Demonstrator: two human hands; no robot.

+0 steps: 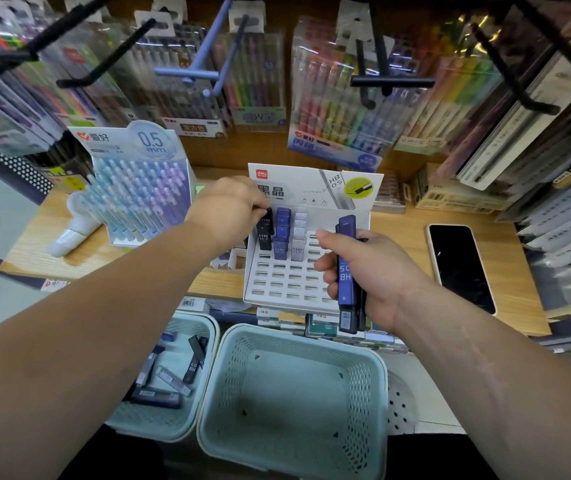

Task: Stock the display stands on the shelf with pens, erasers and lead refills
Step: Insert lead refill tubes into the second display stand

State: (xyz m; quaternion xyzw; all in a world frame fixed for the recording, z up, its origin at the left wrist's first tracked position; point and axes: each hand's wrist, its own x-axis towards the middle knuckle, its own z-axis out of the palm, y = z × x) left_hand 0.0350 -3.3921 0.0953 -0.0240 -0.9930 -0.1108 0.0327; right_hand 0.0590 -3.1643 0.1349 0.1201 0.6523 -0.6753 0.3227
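Left hand [228, 211] reaches to the upper left corner of the white display stand [277, 282], fingertips curled and pinching the top of a black lead refill case [267, 218] in the stand's leftmost column. Right hand [377, 271] hovers over the stand's right side, fingers wrapped round a bundle of refill cases [346, 268]; the front one is blue and marked HB 0.5, with darker ones behind.

Beside the black column stand a row of blue cases [282, 230] and a row of pale grey ones [299, 233]; the slots in front are unfilled. The stand sits at the front edge of a wooden shelf [401, 244], centre frame. Left of it is a pen display [138, 192] marked 0.5 mm; right lies a dark-screened phone [460, 268]. Packs of coloured pens [339, 109] hang on hooks across the top. Below, a pale green basket [379, 403] sits beside another basket [159, 426] holding loose refill cases [194, 362].
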